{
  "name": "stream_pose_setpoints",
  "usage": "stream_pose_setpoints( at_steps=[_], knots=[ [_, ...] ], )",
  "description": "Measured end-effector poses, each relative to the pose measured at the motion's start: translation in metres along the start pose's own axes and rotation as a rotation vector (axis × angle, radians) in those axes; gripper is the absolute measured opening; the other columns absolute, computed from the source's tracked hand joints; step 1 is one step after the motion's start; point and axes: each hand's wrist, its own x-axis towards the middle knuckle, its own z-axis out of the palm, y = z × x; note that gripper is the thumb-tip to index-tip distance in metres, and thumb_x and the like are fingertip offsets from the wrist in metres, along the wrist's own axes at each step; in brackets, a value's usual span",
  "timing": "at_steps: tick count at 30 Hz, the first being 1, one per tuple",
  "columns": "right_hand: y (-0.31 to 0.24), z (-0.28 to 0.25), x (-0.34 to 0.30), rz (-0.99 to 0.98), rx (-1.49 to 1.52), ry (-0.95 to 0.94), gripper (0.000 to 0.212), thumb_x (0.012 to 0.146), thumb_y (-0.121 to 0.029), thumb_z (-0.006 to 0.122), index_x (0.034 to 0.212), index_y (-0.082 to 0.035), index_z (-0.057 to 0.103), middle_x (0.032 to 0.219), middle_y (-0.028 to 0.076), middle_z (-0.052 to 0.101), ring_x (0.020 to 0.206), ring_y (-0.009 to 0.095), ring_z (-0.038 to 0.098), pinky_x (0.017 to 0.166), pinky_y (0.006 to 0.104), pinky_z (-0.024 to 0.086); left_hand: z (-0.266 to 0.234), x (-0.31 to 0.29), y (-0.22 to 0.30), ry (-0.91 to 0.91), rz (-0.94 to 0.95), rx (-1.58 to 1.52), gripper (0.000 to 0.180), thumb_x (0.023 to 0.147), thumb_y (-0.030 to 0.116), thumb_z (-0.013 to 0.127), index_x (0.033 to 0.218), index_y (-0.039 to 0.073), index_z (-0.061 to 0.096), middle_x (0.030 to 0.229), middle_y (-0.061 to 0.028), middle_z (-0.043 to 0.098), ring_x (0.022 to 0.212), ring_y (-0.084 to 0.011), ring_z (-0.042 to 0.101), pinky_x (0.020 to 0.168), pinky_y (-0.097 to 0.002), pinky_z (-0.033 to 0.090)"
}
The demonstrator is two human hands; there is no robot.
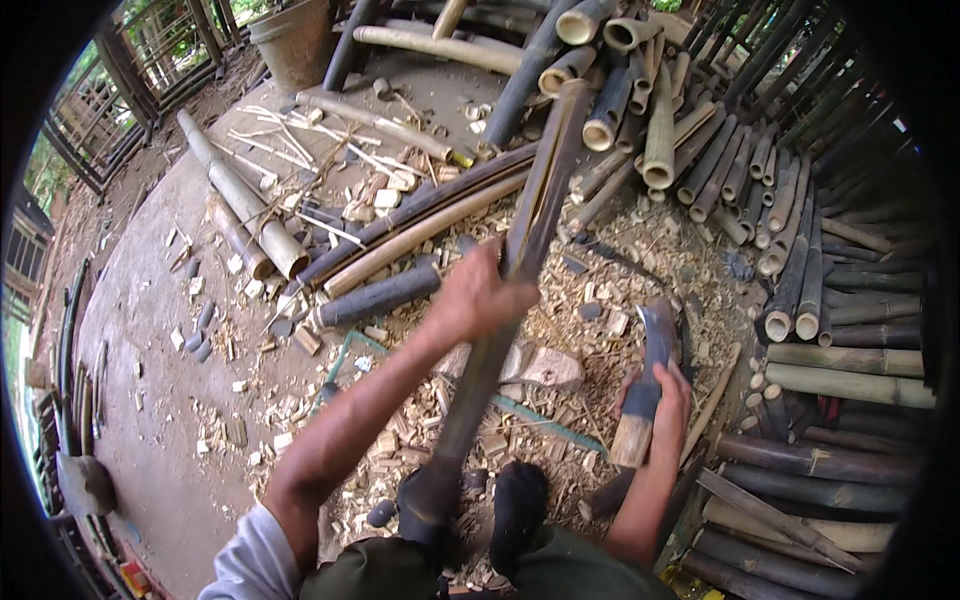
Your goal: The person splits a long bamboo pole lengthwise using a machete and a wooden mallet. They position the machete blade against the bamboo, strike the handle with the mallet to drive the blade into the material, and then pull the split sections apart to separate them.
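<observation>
My left hand (pixel 482 297) is closed around a long dark bamboo pole (pixel 470 400). A lengthwise split shows in its upper part, and its lower end comes down by my left shoe (pixel 422 505). In my right hand (pixel 668 410) is a short wooden-handled blade (pixel 657 335), with a dark band round its middle and a pale wood butt pointing down. It is held apart from the pole, to the right. Behind the pole lies a pale, chopped wood block (pixel 545 366) among the chips. Motion blurs my left fingers and the pole a little.
Wood chips (pixel 400 455) litter the ground round my shoes. More bamboo poles (pixel 400 230) lie ahead on the left. Cut bamboo lengths (pixel 845 362) are stacked along the right and at the back. A bucket (pixel 292 45) stands far left.
</observation>
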Motion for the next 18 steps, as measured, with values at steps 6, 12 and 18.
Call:
stream_pose_setpoints(
  at_steps=[6,12,18],
  knots=[
    [0.030,-0.070,-0.022,0.114,-0.020,0.141,0.036,0.101,-0.025,0.051,0.124,0.002,0.058,0.073,0.015,0.066,0.053,0.027,0.065,0.046,0.0401,0.055,-0.080,0.029,0.028,0.290,0.356,0.985,0.036,0.075,0.008,0.076,0.109,0.007,0.063,0.099,-0.0083,0.068,0.092,-0.0226,0.064,0.080,-0.0376,0.054],
    [0.061,-0.149,-0.022,0.177,-0.010,0.351,0.042,0.101,-0.032,0.056,0.125,0.001,0.062,0.075,0.011,0.068,0.055,0.024,0.066,0.048,0.0353,0.054,-0.076,0.008,-0.046,0.018,0.693,1.082,0.031,0.077,-0.003,0.080,0.103,0.012,0.073,0.108,-0.0064,0.070,0.117,-0.0246,0.062,0.113,-0.0415,0.046],
    [0.043,-0.088,-0.040,0.156,-0.035,0.183,0.046,0.103,-0.033,0.053,0.133,0.001,0.058,0.078,0.011,0.067,0.057,0.023,0.066,0.048,0.0360,0.055,0.027,-0.034,-0.095,-0.347,0.883,1.485,0.029,0.077,0.018,0.085,0.103,0.017,0.071,0.123,-0.0022,0.065,0.138,-0.0248,0.049,0.128,-0.0525,0.028]
  ],
)
